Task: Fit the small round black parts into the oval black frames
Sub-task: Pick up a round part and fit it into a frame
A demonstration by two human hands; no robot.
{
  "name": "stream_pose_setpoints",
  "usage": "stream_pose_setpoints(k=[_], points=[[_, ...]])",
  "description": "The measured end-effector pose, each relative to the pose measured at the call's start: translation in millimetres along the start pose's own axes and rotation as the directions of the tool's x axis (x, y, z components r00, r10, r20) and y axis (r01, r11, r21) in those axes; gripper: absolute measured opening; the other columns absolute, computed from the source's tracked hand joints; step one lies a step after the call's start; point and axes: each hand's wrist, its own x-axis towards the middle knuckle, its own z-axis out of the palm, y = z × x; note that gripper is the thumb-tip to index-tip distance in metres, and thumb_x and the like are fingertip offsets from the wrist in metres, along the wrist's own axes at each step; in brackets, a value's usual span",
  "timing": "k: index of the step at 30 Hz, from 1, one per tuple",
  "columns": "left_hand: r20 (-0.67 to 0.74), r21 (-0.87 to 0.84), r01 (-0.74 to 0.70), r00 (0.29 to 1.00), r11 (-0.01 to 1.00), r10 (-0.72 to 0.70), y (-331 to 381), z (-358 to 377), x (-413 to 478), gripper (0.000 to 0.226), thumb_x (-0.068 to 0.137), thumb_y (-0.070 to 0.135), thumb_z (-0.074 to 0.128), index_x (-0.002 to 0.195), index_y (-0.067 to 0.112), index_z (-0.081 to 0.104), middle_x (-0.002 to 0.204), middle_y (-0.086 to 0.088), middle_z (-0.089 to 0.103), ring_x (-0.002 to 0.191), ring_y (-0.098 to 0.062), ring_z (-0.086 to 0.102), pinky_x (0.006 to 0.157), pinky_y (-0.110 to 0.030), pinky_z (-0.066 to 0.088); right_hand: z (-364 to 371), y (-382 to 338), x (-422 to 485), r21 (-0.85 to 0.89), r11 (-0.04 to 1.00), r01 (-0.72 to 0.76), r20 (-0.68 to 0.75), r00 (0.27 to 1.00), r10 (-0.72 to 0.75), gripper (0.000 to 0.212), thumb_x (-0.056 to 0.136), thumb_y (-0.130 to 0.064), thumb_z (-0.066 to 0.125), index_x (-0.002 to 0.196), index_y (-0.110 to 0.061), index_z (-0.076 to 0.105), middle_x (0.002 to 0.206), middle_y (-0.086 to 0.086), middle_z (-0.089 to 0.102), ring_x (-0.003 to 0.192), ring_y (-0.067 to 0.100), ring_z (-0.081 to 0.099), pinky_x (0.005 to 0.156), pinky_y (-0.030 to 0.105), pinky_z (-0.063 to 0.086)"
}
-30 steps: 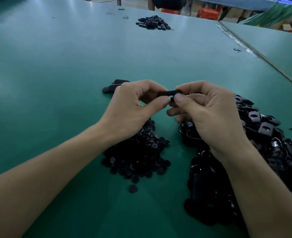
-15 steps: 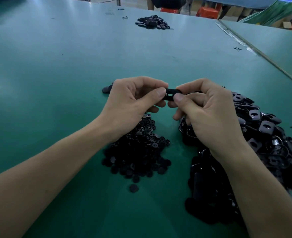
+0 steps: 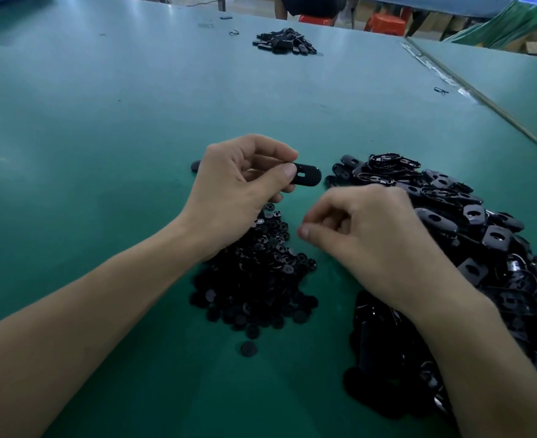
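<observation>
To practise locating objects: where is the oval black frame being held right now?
Head view, just above centre: the left hand pinches the oval frame, beyond the pile of round parts and left of the heap of frames.

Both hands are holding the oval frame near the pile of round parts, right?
No: only the left hand holds the oval frame, near the pile of round parts; the right hand is apart from it, lower down. The head view shows this.
</observation>
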Motion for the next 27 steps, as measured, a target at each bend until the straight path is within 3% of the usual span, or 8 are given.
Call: stream_pose_setpoints(k=[4, 7, 23, 27], points=[[-0.011, 0.034, 0.027, 1.000, 0.999, -0.026, -3, 1, 0, 0.017, 0.091, 0.001, 0.069, 0.089, 0.018, 0.069, 0.073, 0.005, 0.074, 0.073, -0.015, 0.075, 0.063, -0.020, 0.055, 1, -2, -2, -0.106, 0.993, 0.051, 0.169, 0.985, -0.033, 0.008, 0.086, -0.038, 0.075, 0.086, -0.030, 0.077, 0.078, -0.010, 0.063, 0.076, 0.007, 0.058, 0.073, 0.038, 0.052], [0.015, 0.029, 0.038, 0.999, 0.999, -0.038, -3, 0, 0, 0.020, 0.087, -0.001, 0.072, 0.090, 0.018, 0.069, 0.078, 0.001, 0.073, 0.074, -0.020, 0.076, 0.067, -0.022, 0.057, 3, -6, -2, -0.130, 0.989, 0.075, 0.198, 0.979, -0.048, 0.014, 0.087, -0.042, 0.072, 0.092, -0.030, 0.078, 0.084, -0.009, 0.060, 0.085, 0.012, 0.056, 0.080, 0.042, 0.051], [0.017, 0.010, 0.058, 0.998, 0.998, -0.058, -4, 0, 0, 0.021, 0.087, -0.004, 0.072, 0.090, 0.017, 0.071, 0.076, -0.002, 0.076, 0.073, -0.015, 0.075, 0.067, -0.022, 0.057, 8, -10, 0, -0.157, 0.985, 0.067, 0.262, 0.965, -0.024, 0.008, 0.094, -0.023, 0.061, 0.089, -0.025, 0.066, 0.091, -0.007, 0.060, 0.091, 0.014, 0.054, 0.085, 0.039, 0.048], [0.005, 0.010, 0.065, 0.998, 0.998, -0.065, -3, 0, 0, 0.020, 0.087, -0.005, 0.071, 0.090, 0.015, 0.071, 0.074, -0.002, 0.076, 0.070, -0.013, 0.074, 0.066, -0.021, 0.056, 6, -9, 0, -0.116, 0.990, 0.082, 0.240, 0.969, -0.052, 0.013, 0.098, -0.022, 0.055, 0.087, -0.025, 0.061, 0.087, -0.010, 0.057, 0.085, 0.007, 0.052, 0.075, 0.025, 0.041]])
